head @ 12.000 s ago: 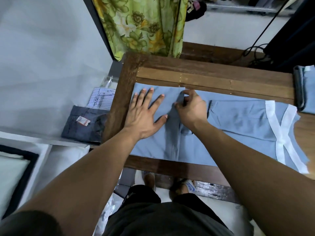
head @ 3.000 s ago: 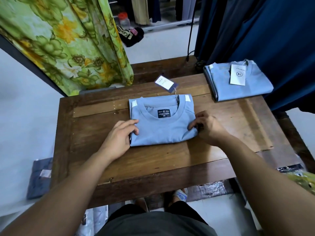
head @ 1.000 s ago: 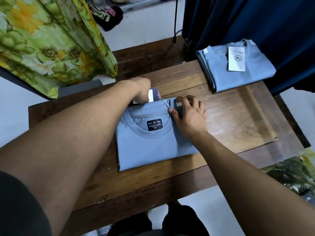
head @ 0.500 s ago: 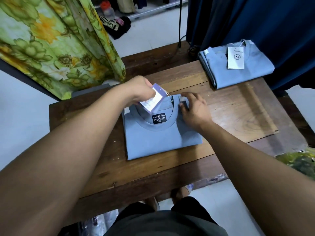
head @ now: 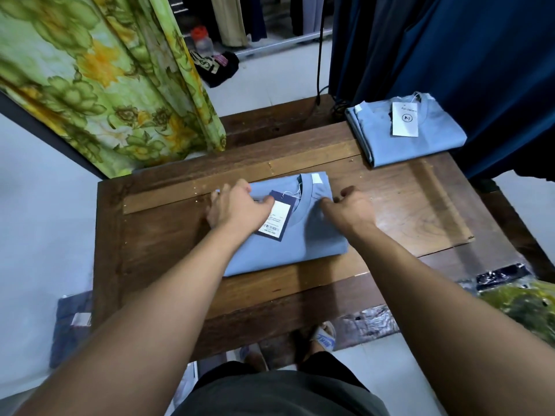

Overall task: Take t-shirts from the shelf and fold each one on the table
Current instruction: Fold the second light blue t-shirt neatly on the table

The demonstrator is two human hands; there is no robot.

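Where it was lifted, the hang tag (head: 274, 216) now lies on the folded t-shirt (head: 300, 241), both hands' fingers relaxed.

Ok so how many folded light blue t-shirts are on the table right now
2. One folded t-shirt lies mid-table under both hands, its hang tag on top. The other folded t-shirt sits at the table's far right corner. More could be stacked beneath; cannot tell.

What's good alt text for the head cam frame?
A person's left hand and right hand rest on a folded light-blue t-shirt with its hang tag laid on top, in the middle of a wooden table. A second folded blue t-shirt sits at the table's far right corner.
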